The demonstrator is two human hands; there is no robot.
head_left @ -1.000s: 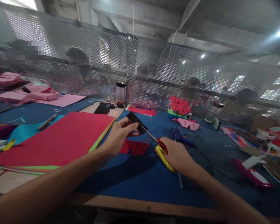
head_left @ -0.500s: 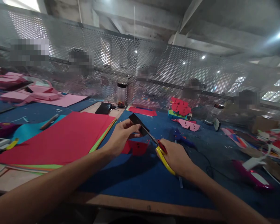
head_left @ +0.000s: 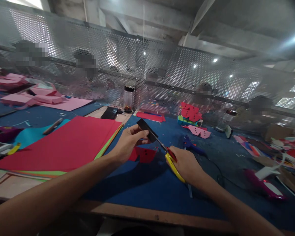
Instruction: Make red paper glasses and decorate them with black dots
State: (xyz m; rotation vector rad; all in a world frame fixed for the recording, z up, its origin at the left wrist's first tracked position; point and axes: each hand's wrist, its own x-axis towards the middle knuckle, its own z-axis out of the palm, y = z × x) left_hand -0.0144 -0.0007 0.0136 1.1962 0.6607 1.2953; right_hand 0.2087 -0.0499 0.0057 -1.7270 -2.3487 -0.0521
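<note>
My left hand (head_left: 129,142) pinches a small strip of black paper (head_left: 144,126) above the blue table. In my right hand (head_left: 186,164) is a pair of scissors (head_left: 173,167) with yellow and red handles. Their blades lie along the lower right edge of the black paper, touching it. Below the paper, a red cut-out with dark dots (head_left: 146,154) rests on the table, partly hidden by my left hand.
A stack of coloured paper sheets (head_left: 61,141), red on top, lies at left. Beyond stand a lidded jar (head_left: 129,100) and piled red cut-outs (head_left: 190,111). A blue glue gun (head_left: 193,144) with its cord lies at right, near a magenta device (head_left: 265,185). A perforated metal screen (head_left: 167,75) borders the back.
Very little differs. Both hands, the black paper and the scissors hold nearly the same place, while the view has shifted slightly.
</note>
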